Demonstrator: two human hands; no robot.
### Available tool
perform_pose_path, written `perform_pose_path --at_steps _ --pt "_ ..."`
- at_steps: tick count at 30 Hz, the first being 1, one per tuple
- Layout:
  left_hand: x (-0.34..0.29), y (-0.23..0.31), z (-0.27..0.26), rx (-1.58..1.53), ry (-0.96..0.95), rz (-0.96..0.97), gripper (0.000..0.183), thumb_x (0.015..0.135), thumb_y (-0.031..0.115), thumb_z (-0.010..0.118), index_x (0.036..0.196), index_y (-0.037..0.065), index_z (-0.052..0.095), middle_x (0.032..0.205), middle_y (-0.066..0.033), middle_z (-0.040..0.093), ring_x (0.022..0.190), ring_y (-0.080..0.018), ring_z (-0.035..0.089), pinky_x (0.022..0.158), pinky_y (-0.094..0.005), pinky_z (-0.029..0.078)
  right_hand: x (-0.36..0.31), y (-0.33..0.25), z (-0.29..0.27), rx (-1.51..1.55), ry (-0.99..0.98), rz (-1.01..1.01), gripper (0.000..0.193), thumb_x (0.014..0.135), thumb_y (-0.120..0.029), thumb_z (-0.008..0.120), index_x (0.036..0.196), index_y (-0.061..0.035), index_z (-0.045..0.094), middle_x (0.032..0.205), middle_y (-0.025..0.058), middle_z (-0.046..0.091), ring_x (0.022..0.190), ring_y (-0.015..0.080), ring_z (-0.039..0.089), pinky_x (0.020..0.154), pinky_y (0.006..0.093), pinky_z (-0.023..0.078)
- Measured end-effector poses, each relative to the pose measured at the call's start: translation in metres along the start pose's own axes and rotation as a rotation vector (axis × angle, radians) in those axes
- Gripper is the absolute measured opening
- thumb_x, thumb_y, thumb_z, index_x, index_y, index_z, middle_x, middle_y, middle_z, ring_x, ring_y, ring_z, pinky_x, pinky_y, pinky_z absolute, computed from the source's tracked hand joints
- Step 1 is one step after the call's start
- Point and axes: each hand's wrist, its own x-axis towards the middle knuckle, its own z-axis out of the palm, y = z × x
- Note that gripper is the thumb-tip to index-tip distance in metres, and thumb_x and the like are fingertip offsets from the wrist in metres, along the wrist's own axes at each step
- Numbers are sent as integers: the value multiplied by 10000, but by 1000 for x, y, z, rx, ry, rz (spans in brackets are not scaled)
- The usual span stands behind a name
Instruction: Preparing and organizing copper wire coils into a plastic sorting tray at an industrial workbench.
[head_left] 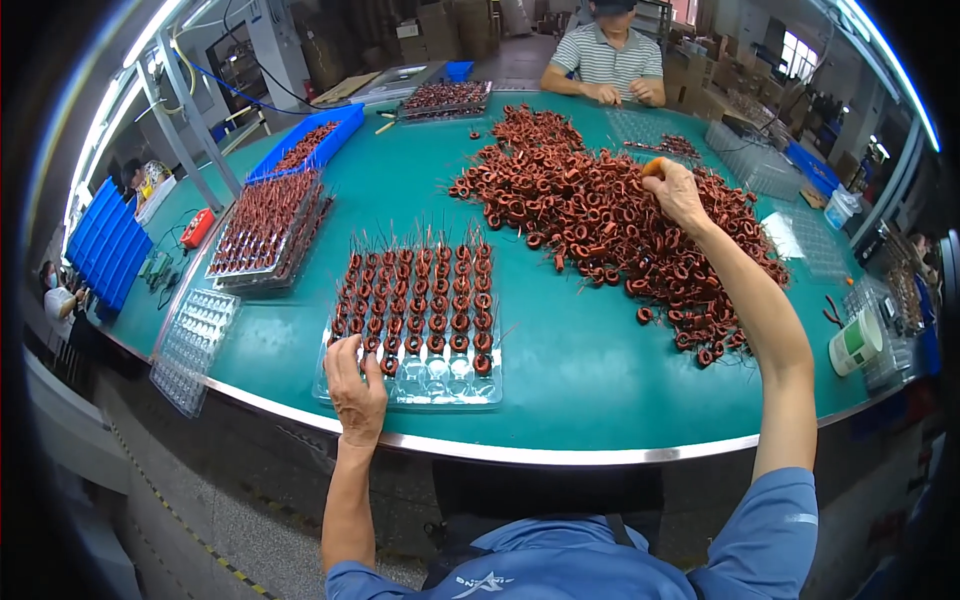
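Note:
A clear plastic blister tray (440, 392) stands in front of me, filled with rows of red-brown wire-wound ring coils (438, 304) whose thin leads stick up. At its front left corner is my left hand (358, 392), fingers bent down among the nearest coils; what they pinch is hidden. My right hand (678, 192) reaches over the large heap of loose coils (600, 215), thumb and fingers drawn together. An orange patch shows at those fingertips, and I cannot make out what they hold. Several front pockets of the tray hold no coil.
Stacked full trays (265, 235) and a blue bin (345, 125) stand on the left, near an unfilled tray (195, 335) overhanging the table edge. Across the table sits a person (608, 65). At right are a white-green cup (856, 343), pliers (832, 310) and clear trays (755, 160).

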Motion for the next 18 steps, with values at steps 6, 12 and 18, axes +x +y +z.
perform_pose_path --at_steps 6,12,18 --pt "-13 37 -20 -343 190 113 180 846 -108 559 1008 -29 562 1019 -164 571 925 -270 577 824 -352 471 -74 -95 -9 792 -76 211 257 865 -84 623 1097 19 584 867 41 621 732 101 579 670 232 469" --pt "-20 146 24 -902 -294 -29 565 878 85 606 1368 -9 341 1268 -178 482 968 -237 600 836 -345 495 -179 -175 20 1060 -197 187 457 847 -77 675 1206 68 430 832 103 647 684 162 641 667 245 491" --pt "-26 157 30 -866 -137 53 357 952 72 530 1284 -23 438 1009 -139 572 844 -214 591 741 -297 497 -219 -205 38 1007 -311 157 442 850 -137 707 1187 50 491 916 94 649 841 141 629 747 265 518"
